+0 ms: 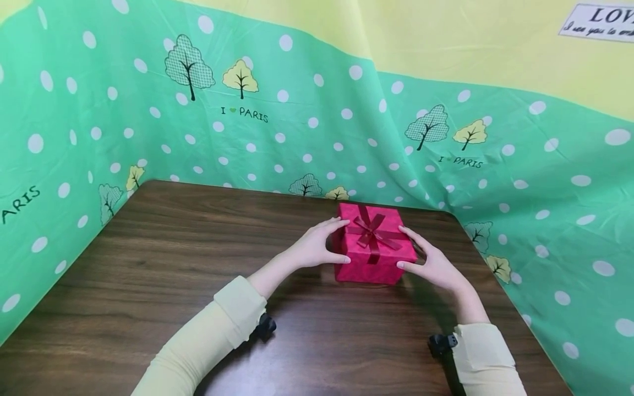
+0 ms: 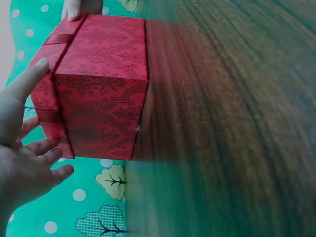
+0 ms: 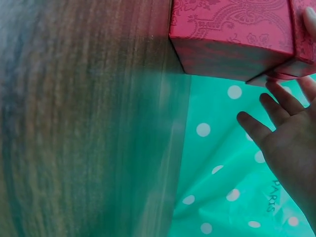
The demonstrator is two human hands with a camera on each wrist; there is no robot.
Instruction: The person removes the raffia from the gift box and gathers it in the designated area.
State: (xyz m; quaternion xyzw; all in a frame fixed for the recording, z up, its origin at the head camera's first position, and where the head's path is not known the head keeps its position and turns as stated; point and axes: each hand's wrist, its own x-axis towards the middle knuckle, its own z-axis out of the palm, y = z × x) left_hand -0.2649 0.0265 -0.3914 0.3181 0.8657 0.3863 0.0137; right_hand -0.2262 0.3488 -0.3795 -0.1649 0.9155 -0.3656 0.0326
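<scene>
A red gift box point(image 1: 369, 269) with a dark damask pattern stands on the table toward its back right. Its lid point(image 2: 45, 94) sits on top, tied with a dark red ribbon bow point(image 1: 371, 231). At the lid's left side is my left hand point(image 1: 314, 245), thumb at the near corner and fingers spread along the side. My right hand point(image 1: 436, 264) faces it from the right, thumb by the lid's near edge and index fingertip at its right side. Both palms stand apart from the box. In the right wrist view several fingers point(image 3: 276, 111) are spread and fairly straight beside the lid.
The dark wooden table point(image 1: 173, 264) extends left and toward me. Behind and beside it hangs a green and yellow curtain point(image 1: 277, 126) with white dots and printed trees. A small black device point(image 1: 264, 325) shows at the left cuff, another point(image 1: 442, 345) at the right cuff.
</scene>
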